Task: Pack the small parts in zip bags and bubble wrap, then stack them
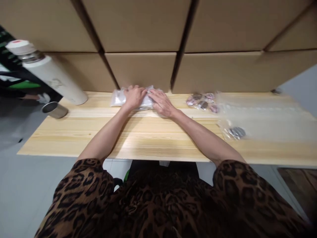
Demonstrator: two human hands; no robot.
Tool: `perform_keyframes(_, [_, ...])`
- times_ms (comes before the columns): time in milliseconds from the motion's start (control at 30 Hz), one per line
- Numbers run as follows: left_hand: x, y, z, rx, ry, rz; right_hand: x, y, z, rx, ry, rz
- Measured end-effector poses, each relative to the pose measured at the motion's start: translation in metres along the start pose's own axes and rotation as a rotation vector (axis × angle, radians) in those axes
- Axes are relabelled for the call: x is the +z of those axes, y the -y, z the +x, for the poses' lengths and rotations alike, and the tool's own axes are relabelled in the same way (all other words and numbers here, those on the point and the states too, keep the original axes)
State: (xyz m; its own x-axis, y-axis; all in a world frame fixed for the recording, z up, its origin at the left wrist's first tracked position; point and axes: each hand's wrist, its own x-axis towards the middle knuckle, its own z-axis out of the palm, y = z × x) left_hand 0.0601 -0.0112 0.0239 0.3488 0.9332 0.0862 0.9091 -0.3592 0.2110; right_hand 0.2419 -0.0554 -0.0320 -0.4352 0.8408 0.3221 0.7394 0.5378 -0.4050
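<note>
A clear plastic bag package (118, 98) lies at the back of the wooden table, close against the cardboard boxes. My left hand (135, 97) rests on top of it, fingers stretched forward and pressing on the plastic. Beside it my right hand (162, 103) lies over the package's right end, its fingers extended and flat. Both hands are open, and they cover much of the package, so what it contains cannot be made out. To the right of my right hand are several small bagged items (203, 101), pinkish and dark.
Stacked cardboard boxes (141, 71) wall off the table's back edge. A white flask (59, 79) and a metal cup (54, 110) stand at the left. Translucent plastic sheets or bags (269, 120) cover the right side, with a small bag of dark pieces (237, 133) at their edge.
</note>
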Motion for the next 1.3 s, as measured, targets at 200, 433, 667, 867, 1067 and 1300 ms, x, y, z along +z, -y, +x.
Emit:
perform_keyframes(200, [-0.001, -0.003, 0.000, -0.012, -0.006, 0.066, -0.017, 0.020, -0.008, 0.085, 0.056, 0.017])
perform_keyframes(433, [-0.006, -0.006, -0.018, 0.034, -0.094, -0.004, -0.013, 0.018, -0.010, 0.047, 0.064, 0.020])
perform_keyframes(667, [0.015, -0.001, -0.027, 0.260, -0.074, -0.066, 0.008, -0.019, -0.003, -0.025, -0.106, 0.282])
perform_keyframes(867, [0.024, -0.002, -0.023, 0.288, -0.112, -0.018, 0.003, -0.032, 0.003, 0.117, -0.503, 0.330])
perform_keyframes(1067, [0.024, 0.000, -0.019, 0.279, -0.111, -0.005, -0.050, -0.042, -0.026, 0.359, -0.542, 0.172])
perform_keyframes(1300, [0.015, 0.006, -0.019, 0.369, -0.236, -0.115, -0.142, -0.047, -0.186, 0.679, -0.421, -0.325])
